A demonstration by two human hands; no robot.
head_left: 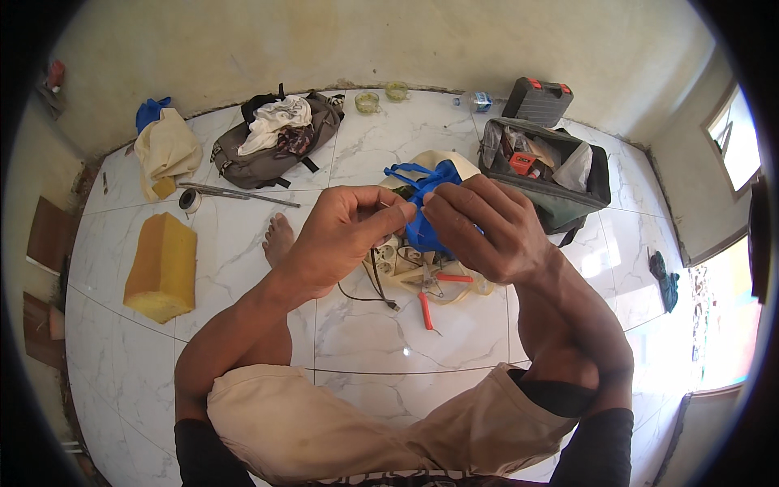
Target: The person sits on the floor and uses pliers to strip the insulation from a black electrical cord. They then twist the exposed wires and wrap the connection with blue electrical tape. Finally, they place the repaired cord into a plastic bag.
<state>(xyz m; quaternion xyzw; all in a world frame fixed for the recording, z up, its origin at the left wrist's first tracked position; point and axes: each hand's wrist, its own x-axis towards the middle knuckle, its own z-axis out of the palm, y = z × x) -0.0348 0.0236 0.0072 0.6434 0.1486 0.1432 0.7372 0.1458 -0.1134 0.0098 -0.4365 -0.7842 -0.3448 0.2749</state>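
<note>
My left hand (345,231) and my right hand (491,227) are raised close together over the floor, thumbs and fingers pinched. Whatever sits between the fingertips is too small to make out. Behind and below them lies a blue bag (439,173) with handles, partly covered by my right hand. White power sockets (385,261) rest on the floor under the hands. A black cable (369,299) with a plug-like end curves out beneath my left hand. Pliers with red handles (425,311) lie spread apart on the tiles nearer to me.
An open tool bag (560,193) and a dark case (537,101) stand at the back right. Far left are a grey backpack (235,159), a cream cloth bag (169,146), metal rods (243,194), a tape roll (190,200) and a yellow foam block (160,268). Two green cups (367,102) stand by the wall.
</note>
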